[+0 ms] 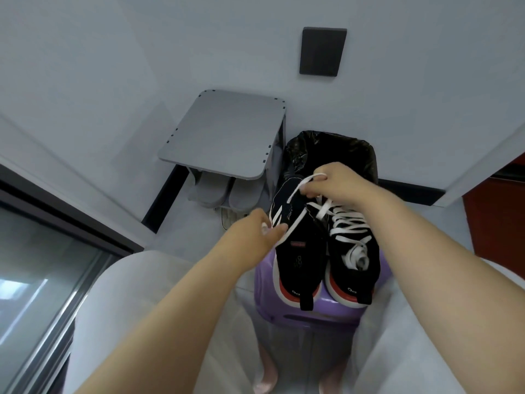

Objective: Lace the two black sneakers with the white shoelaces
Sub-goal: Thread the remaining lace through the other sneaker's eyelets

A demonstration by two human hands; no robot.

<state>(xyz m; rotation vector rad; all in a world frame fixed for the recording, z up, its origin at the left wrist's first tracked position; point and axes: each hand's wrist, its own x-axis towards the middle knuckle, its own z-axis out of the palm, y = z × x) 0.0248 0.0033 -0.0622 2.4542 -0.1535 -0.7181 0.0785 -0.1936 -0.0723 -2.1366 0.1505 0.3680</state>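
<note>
1. Footing: right sneaker (355,251), laced, and left sneaker (298,251), unlaced, stand on the purple stool (312,317).
2. Above it, left hand (255,234) and right hand (332,180) each pinch the white shoelace (295,191); uneven pulling may unthread it.

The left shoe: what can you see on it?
The left sneaker looks like black cloth, with white stripes, a red tongue label and a red and white sole. It stands on the purple stool beside the laced sneaker. The left hand and right hand hold a white lace across it.
</note>
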